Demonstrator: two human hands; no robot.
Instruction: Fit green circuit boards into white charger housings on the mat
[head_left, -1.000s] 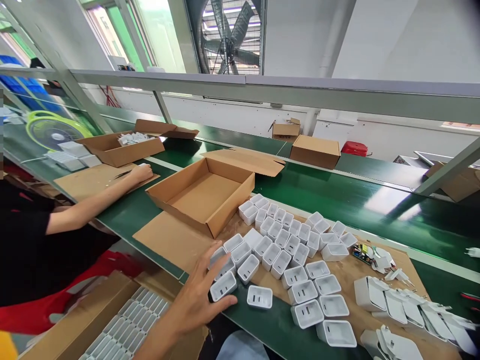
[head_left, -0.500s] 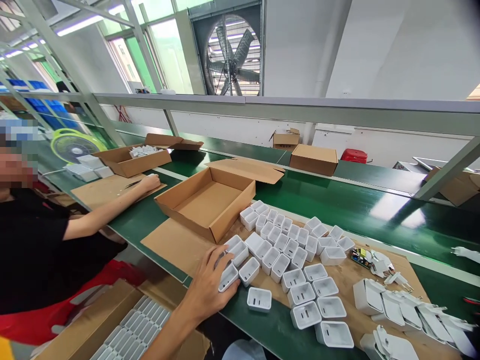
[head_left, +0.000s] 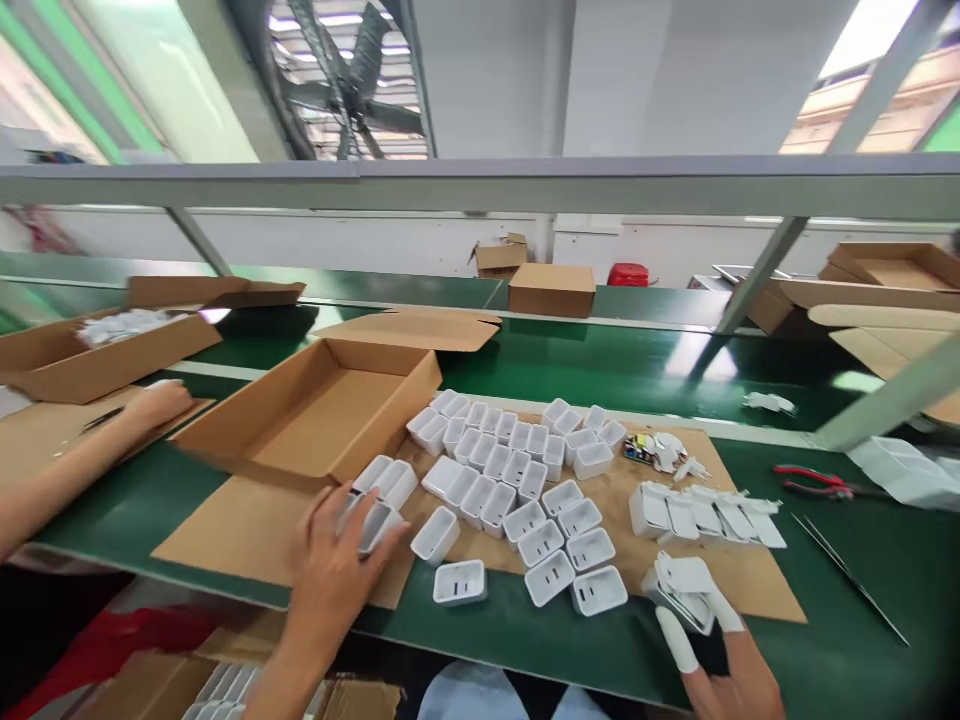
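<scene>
My left hand (head_left: 330,560) is curled round a few white charger housings (head_left: 375,520) at the left end of a large cluster of white housings (head_left: 510,480) on a cardboard sheet (head_left: 247,525). My right hand (head_left: 716,655), with white finger cots on its fingertips, enters at the bottom right and pinches a white plug cover piece (head_left: 684,585). More white cover pieces (head_left: 705,510) lie in a row just beyond it. An open, empty cardboard box (head_left: 315,410) stands just behind my left hand.
A co-worker's arm (head_left: 90,450) rests on cardboard at the left, near another box (head_left: 97,345) holding white parts. Red-handled pliers (head_left: 814,480) and thin tweezers (head_left: 851,575) lie on the green belt at the right. Closed cartons (head_left: 551,290) sit at the back.
The view has swung to the right. My left hand has closed more tightly on the housings at the cluster's left end. My right hand has come into view holding a cover piece.
</scene>
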